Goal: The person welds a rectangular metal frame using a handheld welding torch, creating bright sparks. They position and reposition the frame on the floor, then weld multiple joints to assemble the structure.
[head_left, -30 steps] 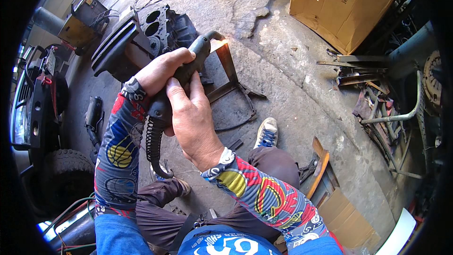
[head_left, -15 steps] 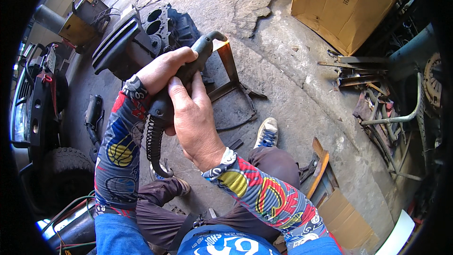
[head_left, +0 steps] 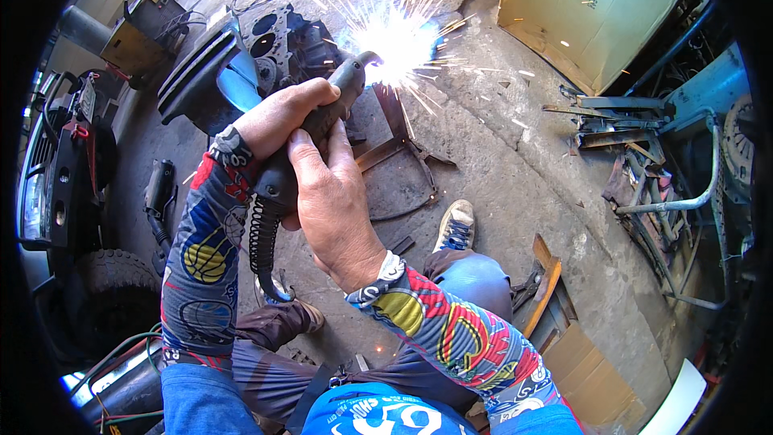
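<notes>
Rusty metal frame lies flat on the concrete floor. Above it, the dark welding torch runs lower-left to upper-right, nozzle aimed away at the frame's far bar, sparks bursting white there. Right hand is wrapped tight around the handle from below; left hand clamps it from above.

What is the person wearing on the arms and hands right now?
Both hands, left hand and right hand, are bare, with no gloves. Each forearm wears a tight printed sleeve: the left sleeve is mostly dark blue with yellow and red patches, the right sleeve is red, yellow and blue with a white-patterned cuff at the wrist. Blue shirt sleeves show above them.
</notes>
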Available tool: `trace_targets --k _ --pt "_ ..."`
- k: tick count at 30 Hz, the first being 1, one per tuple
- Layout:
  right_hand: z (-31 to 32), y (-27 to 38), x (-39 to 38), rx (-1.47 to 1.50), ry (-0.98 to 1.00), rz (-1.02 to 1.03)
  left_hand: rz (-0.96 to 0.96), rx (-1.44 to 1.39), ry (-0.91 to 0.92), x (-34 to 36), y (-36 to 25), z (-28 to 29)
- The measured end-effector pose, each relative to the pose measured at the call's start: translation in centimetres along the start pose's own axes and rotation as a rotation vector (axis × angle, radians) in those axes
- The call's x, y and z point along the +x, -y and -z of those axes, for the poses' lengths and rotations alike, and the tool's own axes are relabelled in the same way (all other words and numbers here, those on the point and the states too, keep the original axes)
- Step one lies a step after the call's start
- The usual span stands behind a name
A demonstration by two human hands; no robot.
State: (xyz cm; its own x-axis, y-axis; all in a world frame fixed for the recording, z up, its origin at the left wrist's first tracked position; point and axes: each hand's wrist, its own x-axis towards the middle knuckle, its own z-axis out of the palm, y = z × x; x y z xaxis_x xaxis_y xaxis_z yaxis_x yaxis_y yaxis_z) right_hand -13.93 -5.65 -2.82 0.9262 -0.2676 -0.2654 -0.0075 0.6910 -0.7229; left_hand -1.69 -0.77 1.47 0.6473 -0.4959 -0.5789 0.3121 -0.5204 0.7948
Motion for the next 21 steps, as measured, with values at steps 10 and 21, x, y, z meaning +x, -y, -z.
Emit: trace_targets --k 10,21 --pt "-0.04 0.22 0.04 -0.006 0.024 0.008 -0.017 -0.05 0.054 0.24 0.33 0.1" --pt "-0.28 0.45 -0.38 0.038 0.013 0.022 -0.001 0.04 0.03 0.17 0.28 0.29"
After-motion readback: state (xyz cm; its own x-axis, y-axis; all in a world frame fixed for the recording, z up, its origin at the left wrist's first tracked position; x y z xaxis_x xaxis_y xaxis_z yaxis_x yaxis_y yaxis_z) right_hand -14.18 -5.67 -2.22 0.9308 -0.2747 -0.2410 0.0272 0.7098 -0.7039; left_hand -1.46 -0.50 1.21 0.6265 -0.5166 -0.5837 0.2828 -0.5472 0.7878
